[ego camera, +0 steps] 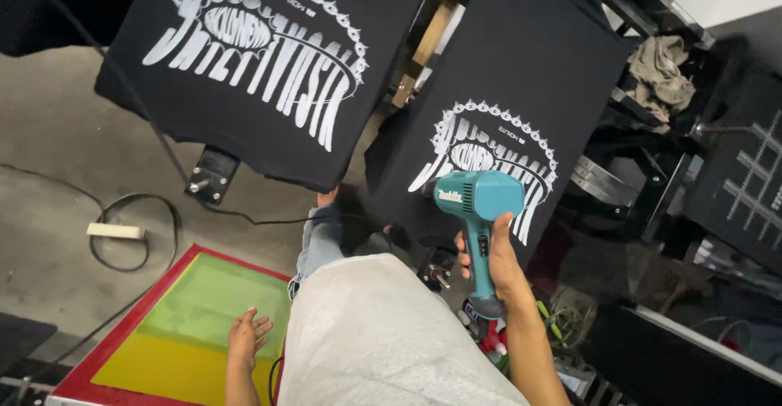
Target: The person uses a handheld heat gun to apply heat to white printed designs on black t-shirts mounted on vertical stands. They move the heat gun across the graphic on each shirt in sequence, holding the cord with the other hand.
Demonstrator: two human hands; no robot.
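The right hand is wrapped around the grip of a teal heat gun, its nozzle close over the white print on the black shirt ahead. Held too near in one spot, it could scorch the ink. The left hand hangs spread and empty above the red-framed screen.

Your right hand is close under the black shirt; your left hand has open room above the screen frame.
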